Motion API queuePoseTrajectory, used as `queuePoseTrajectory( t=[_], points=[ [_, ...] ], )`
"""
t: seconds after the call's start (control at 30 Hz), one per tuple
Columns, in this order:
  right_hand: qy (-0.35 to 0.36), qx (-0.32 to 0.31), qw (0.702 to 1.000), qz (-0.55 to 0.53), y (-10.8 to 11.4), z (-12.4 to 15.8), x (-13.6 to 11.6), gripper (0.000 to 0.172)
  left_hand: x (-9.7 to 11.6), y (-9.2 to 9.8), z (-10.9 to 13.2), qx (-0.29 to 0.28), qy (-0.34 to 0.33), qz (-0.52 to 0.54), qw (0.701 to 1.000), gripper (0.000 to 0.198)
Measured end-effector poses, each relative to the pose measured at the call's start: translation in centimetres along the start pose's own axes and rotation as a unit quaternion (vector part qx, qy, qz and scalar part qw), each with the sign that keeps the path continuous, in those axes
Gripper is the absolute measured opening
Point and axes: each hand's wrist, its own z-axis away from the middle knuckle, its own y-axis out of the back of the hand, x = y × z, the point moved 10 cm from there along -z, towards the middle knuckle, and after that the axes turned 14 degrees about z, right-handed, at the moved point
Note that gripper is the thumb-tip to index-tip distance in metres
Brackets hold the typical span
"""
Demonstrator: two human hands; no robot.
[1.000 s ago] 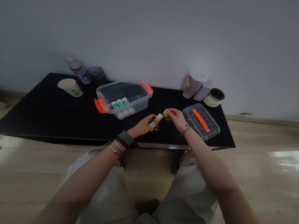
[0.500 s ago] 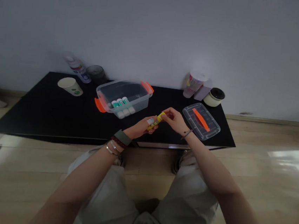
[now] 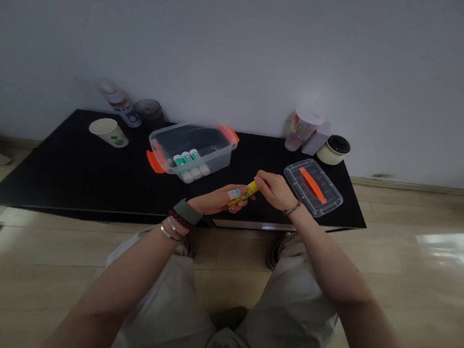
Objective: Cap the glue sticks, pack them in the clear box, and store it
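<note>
My left hand [image 3: 223, 199] is closed round the lower part of a yellow glue stick [image 3: 251, 188], tilted up to the right. The fingers of my right hand [image 3: 273, 190] are closed on its upper end, so that end is partly hidden. Both hands are above the front of the black table [image 3: 103, 189]. Behind my left hand stands a clear plastic box [image 3: 218, 164] with orange latches, without a lid on it. Several white-and-green sticks [image 3: 187, 157] lie side by side in it. The clear lid [image 3: 328, 197] with an orange handle lies flat beside my right hand.
A paper cup [image 3: 110, 132], a spray bottle [image 3: 119, 103] and a dark cup [image 3: 149, 114] are at the left. A clear patterned cup [image 3: 301, 128], a pale box [image 3: 316, 139] and a cream pot [image 3: 332, 151] with a black lid stand at the back right, near the wall.
My right hand has moved slightly right and turned, its fingers now wrapped further over the stick's upper end. The left hand has shifted very little.
</note>
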Motion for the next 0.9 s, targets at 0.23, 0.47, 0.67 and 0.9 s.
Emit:
queuePoseTrajectory(
  t=[0.23, 0.47, 0.67, 0.9],
  points=[
    [-0.077, -0.034, 0.995, 0.053, -2.0, -0.1, 1.2, 0.041, 0.7, 0.3, -0.1, 0.046, -0.066, -0.142, 0.987, 0.048],
    [-0.165, -0.060, 0.975, 0.139, -3.0, 0.0, 2.3, 0.044, 3.2, 0.9, 1.1, 0.183, -0.145, -0.464, 0.854, 0.023],
    [-0.210, -0.070, 0.967, 0.130, -3.8, -0.3, 2.9, 0.048, 3.4, 1.5, 1.4, 0.223, -0.119, -0.486, 0.836, 0.025],
    [-0.128, 0.039, 0.990, 0.036, -0.6, -1.1, 0.6, 0.040, 2.2, -0.6, 0.0, 0.077, -0.113, -0.176, 0.975, 0.039]
  ],
)
